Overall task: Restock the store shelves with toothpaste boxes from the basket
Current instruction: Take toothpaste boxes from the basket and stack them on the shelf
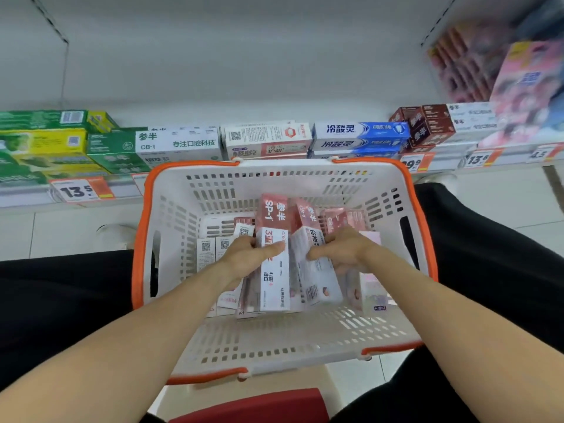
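While gripped by hands [300,254] — glossy boxes [273,264]

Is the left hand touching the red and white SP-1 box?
Touching. The head view shows the left hand with its thumb lying across the red and white SP-1 toothpaste box in the white plastic basket.

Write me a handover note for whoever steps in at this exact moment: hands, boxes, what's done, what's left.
Left hand grips the red-and-white SP-1 box in the basket.
Right hand grips the box beside it.
More toothpaste boxes lie in the basket.
The shelf behind already holds rows of boxes.
Done: both boxes gripped, not yet lifted out.
Left: lift them out, shelve them, then empty the basket.
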